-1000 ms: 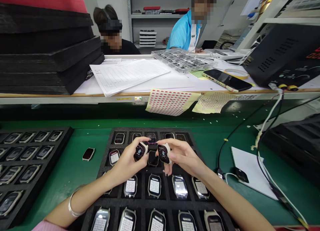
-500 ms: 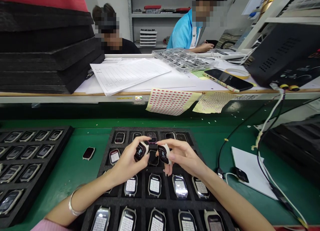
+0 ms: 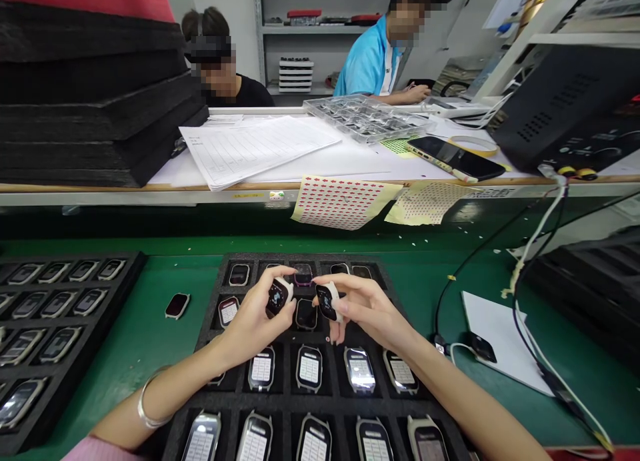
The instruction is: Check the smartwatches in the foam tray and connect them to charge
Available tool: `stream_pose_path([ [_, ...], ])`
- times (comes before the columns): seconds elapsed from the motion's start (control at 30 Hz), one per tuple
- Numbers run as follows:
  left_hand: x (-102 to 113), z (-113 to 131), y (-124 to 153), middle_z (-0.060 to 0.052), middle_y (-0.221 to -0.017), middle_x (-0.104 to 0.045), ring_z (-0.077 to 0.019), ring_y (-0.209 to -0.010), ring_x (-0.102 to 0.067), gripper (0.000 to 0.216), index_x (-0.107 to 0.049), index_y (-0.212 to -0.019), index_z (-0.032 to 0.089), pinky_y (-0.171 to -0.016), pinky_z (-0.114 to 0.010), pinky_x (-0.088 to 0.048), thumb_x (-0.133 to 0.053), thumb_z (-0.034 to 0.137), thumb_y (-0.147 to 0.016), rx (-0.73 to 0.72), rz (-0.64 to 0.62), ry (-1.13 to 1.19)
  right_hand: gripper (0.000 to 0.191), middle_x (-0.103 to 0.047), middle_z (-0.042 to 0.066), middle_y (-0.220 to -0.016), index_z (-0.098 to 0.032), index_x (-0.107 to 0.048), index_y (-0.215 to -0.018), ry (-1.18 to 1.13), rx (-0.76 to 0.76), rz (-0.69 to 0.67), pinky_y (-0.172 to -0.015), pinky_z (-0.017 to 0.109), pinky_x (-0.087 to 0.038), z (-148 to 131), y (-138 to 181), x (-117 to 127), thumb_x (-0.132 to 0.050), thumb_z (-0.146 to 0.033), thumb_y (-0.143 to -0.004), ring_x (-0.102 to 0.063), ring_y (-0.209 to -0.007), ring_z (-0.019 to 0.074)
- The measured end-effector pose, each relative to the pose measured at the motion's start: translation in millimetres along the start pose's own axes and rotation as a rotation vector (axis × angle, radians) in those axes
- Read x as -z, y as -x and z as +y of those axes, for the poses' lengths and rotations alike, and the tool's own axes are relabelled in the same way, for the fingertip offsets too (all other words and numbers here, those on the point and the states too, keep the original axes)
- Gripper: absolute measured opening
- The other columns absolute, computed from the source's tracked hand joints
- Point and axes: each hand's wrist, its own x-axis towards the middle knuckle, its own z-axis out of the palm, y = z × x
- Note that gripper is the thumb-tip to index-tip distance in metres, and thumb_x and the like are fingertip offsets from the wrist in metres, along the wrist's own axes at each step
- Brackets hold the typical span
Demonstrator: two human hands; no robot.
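Note:
My left hand (image 3: 260, 314) grips a strapless smartwatch (image 3: 279, 296) by its edges, thumb below and index finger above, its dark screen lit with a small graphic. A second strapless smartwatch (image 3: 327, 301) is pinched in my right hand (image 3: 367, 308), also with a lit dark screen. Both watches are held tilted and apart above a black foam tray (image 3: 285, 368). Watch bodies sit in the tray's compartments, several with bright list screens, such as the watch (image 3: 309, 369) in the middle. Parts of the upper rows are hidden behind my hands.
Another foam tray of watches (image 3: 100, 341) lies at left, with a loose watch (image 3: 178, 305) beside it on the green mat (image 3: 165, 274). Cables (image 3: 530, 268) and white paper (image 3: 500, 334) lie at right. Stacked foam trays (image 3: 95, 101) and a phone (image 3: 456, 158) are on the shelf. Two people sit beyond.
Both held watches have turned slightly and shifted a little; my hands stay over the tray. Across the shelf, the person in blue has lowered the dark object that was in their hand.

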Motion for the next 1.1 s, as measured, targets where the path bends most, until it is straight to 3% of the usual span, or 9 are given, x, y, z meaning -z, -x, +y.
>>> stream_pose_path([
  [0.33,1,1,1,0.000,-0.096,-0.055,-0.0150,-0.083,-0.053,0.031,-0.046,-0.116,0.024,-0.074,-0.024,-0.044,-0.050,0.016,-0.086,0.007,0.012,0.007,0.035,-0.065,0.003,-0.064,-0.013,-0.058,-0.120,-0.025,-0.001,-0.024,-0.047,0.027,-0.056,0,3,-1,-0.062,-0.025,-0.088,-0.066,-0.050,0.0192],
  [0.43,-2,-2,-1,-0.001,-0.094,-0.055,-0.0147,-0.073,-0.054,0.040,-0.041,-0.125,0.025,-0.060,-0.024,-0.046,-0.053,0.023,-0.086,0.093,-0.013,0.077,0.038,-0.068,0.009,-0.082,-0.014,-0.054,-0.124,-0.066,-0.023,-0.034,-0.050,0.028,-0.057,0,2,-1,-0.061,-0.025,-0.089,-0.068,-0.057,0.0192],
  [0.53,-6,-5,-4,-0.004,-0.096,-0.054,-0.0153,-0.068,-0.055,0.059,-0.031,-0.133,0.025,-0.049,-0.023,-0.047,-0.061,0.028,-0.082,0.188,-0.054,0.290,0.042,-0.064,0.013,-0.103,-0.018,-0.046,-0.131,-0.140,-0.074,-0.058,-0.054,0.029,-0.057,0,1,0,-0.056,-0.025,-0.092,-0.069,-0.069,0.0211],
  [0.67,-6,-5,-7,-0.007,-0.097,-0.056,-0.0205,-0.083,-0.060,0.049,-0.042,-0.125,0.017,-0.065,-0.031,-0.054,-0.060,0.024,-0.080,0.247,-0.061,0.561,0.033,-0.060,0.012,-0.105,-0.018,-0.046,-0.127,-0.177,-0.105,-0.075,-0.056,0.029,-0.056,2,0,2,-0.049,-0.023,-0.095,-0.068,-0.074,0.0222],
  [0.8,-3,-8,-4,-0.007,-0.099,-0.059,-0.0213,-0.091,-0.059,0.042,-0.045,-0.123,0.019,-0.076,-0.036,-0.053,-0.054,0.019,-0.083,0.297,-0.063,0.663,0.033,-0.059,0.011,-0.107,-0.019,-0.046,-0.125,-0.146,-0.105,-0.030,-0.054,0.029,-0.056,5,0,3,-0.051,-0.021,-0.092,-0.069,-0.071,0.0223],
  [1.1,-4,-15,-2,-0.007,-0.099,-0.060,-0.0212,-0.091,-0.059,0.038,-0.047,-0.124,0.021,-0.073,-0.034,-0.055,-0.050,0.019,-0.086,0.201,-0.103,0.614,0.046,-0.061,0.011,-0.109,-0.022,-0.042,-0.135,-0.039,-0.063,0.020,-0.050,0.026,-0.057,10,0,6,-0.053,-0.019,-0.091,-0.071,-0.069,0.0227],
])
